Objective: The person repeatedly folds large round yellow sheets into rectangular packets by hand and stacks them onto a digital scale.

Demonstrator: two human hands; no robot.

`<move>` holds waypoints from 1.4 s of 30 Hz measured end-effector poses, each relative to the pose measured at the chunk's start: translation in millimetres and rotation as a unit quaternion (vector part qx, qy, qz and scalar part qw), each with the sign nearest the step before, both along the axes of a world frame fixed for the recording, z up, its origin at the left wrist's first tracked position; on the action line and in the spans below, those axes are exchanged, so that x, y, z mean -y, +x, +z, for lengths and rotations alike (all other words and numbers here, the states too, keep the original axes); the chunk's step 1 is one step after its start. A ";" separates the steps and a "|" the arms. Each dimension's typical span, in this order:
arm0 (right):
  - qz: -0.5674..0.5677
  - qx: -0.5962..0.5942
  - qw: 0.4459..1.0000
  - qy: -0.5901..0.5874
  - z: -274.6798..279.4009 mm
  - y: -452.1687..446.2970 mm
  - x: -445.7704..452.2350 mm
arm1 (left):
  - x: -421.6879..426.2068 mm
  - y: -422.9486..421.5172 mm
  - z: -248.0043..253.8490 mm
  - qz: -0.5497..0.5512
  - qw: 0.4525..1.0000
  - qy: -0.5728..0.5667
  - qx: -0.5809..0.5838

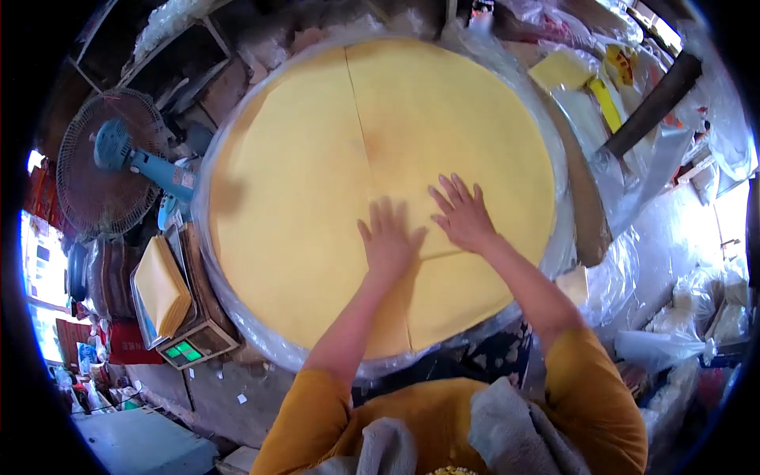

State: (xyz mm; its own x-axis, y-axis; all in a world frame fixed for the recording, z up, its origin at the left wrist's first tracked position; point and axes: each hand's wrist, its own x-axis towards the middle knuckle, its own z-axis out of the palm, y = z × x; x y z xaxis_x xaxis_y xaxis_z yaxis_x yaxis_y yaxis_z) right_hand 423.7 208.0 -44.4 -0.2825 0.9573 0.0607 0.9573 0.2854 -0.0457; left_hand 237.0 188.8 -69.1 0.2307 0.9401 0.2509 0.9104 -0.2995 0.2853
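Note:
A large round layer of thin yellow sheets [285,158] covers the table in front of me, with a straight seam running from the far edge down toward the middle. My left hand [389,241] lies palm down on the sheets near the centre, fingers spread and slightly blurred. To its right, my right hand [465,215] rests on the same yellow surface, its fingers also apart. A fold or sheet edge shows just below the hands. Neither hand holds anything.
Clear plastic [273,346] rims the table. At the left stand a blue fan [115,146] and a stack of yellow sheets [162,289] on a scale with a green display [183,353]. Plastic bags [633,154] and a dark post [653,107] are at the right.

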 end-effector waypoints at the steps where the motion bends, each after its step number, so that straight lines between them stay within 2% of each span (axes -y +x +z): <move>1: 0.000 0.019 1.000 0.013 -3.7 0.2 -1.3 | -3.9 2.2 4.0 0.002 1.000 0.007 -0.005; 4: 0.001 0.019 1.000 0.016 -7.2 1.0 -1.6 | -3.6 3.1 7.2 0.005 0.998 -0.048 -0.048; 7: 0.005 0.016 1.000 -0.016 2.4 0.9 -7.2 | -5.1 -0.3 8.5 0.000 0.998 -0.042 -0.048; 10: -0.031 -0.021 0.995 -0.089 25.8 5.8 -9.7 | -5.8 -10.0 44.0 -0.074 0.986 -0.148 0.009; 11: -0.036 -0.037 0.992 -0.117 32.7 3.3 -14.5 | -4.0 -21.6 14.5 -0.102 0.989 0.025 0.103; 12: -0.046 -0.070 0.993 -0.081 13.7 10.9 -17.1 | 3.9 -26.0 -1.9 -0.032 0.988 0.071 0.132; 13: -0.059 -0.043 0.994 -0.084 21.9 11.8 -15.2 | 3.0 -30.8 -8.0 -0.016 0.986 -0.012 0.168; 14: -0.040 -0.050 0.990 -0.124 35.4 10.8 -15.6 | 22.4 -39.6 -15.9 -0.042 0.965 0.154 0.209; 15: -0.062 -0.108 0.985 -0.121 40.8 7.8 -5.4 | 42.8 -43.7 -16.8 -0.021 0.952 0.170 0.252; 16: -0.090 -0.236 0.948 -0.194 -15.4 38.1 -24.4 | 67.7 -50.5 -4.4 0.004 0.958 0.091 0.272; 17: -0.090 -0.194 0.954 -0.209 16.1 27.3 -12.9 | 87.0 -66.2 5.6 -0.034 0.958 0.033 0.282; 19: -0.070 -0.210 0.955 -0.197 42.9 17.1 1.9 | 107.5 -82.3 21.0 -0.029 0.964 0.003 0.264; 20: -0.030 -0.182 0.968 -0.170 62.7 7.2 4.0 | 114.1 -87.6 30.6 -0.033 0.966 -0.014 0.256; 22: 0.046 -0.127 0.984 -0.112 106.3 -26.0 17.9 | 122.7 -98.7 65.0 -0.034 0.979 0.061 0.192; 24: 0.148 -0.111 0.980 -0.080 153.6 -68.5 37.8 | 125.0 -108.8 112.8 -0.022 0.984 0.136 0.111; 26: 0.265 -0.068 0.962 -0.010 185.3 -107.3 55.3 | 126.7 -119.3 149.7 -0.024 0.985 0.157 0.070; 27: 0.282 -0.003 0.959 -0.010 209.8 -132.9 70.1 | 125.8 -126.8 161.3 -0.025 0.985 0.166 0.050; 30: 0.324 0.055 0.944 -0.013 228.9 -175.0 75.1 | 120.6 -158.4 178.4 -0.065 0.979 -0.112 0.155; 31: 0.354 0.027 0.934 0.043 234.9 -184.6 76.8 | 121.7 -166.4 165.2 -0.048 0.976 0.039 0.209; 33: 0.410 -0.030 0.898 0.154 248.0 -198.7 81.2 | 120.6 -192.2 152.5 -0.048 0.944 0.126 0.302; 34: 0.394 -0.056 0.898 0.186 256.5 -202.1 85.4 | 121.4 -206.2 151.8 -0.047 0.921 0.170 0.347; 36: 0.359 -0.107 0.893 0.248 271.9 -206.6 93.1 | 125.4 -234.8 162.6 0.045 0.911 0.108 0.396; 37: 0.350 -0.123 0.892 0.256 272.2 -200.4 89.8 | 124.7 -248.8 161.5 0.061 0.905 0.142 0.397; 39: 0.191 -0.195 0.959 0.073 258.0 -188.0 84.1 | 133.3 -260.0 175.5 0.081 0.900 0.123 0.411; 40: 0.105 -0.226 0.968 -0.021 247.0 -186.9 83.0 | 137.0 -262.3 182.3 0.090 0.897 0.114 0.418; 42: 0.103 -0.389 0.903 -0.150 213.7 -198.4 81.0 | 137.5 -250.3 177.1 0.103 0.921 0.182 0.328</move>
State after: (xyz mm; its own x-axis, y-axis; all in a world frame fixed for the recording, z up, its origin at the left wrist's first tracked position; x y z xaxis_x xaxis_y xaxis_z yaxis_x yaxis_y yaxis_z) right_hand 225.3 127.1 169.3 -0.4396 0.8959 0.0636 0.5297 0.3158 -0.7872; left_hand -13.2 51.3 108.0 -0.2570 0.7730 0.5801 0.6262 -0.3240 0.7092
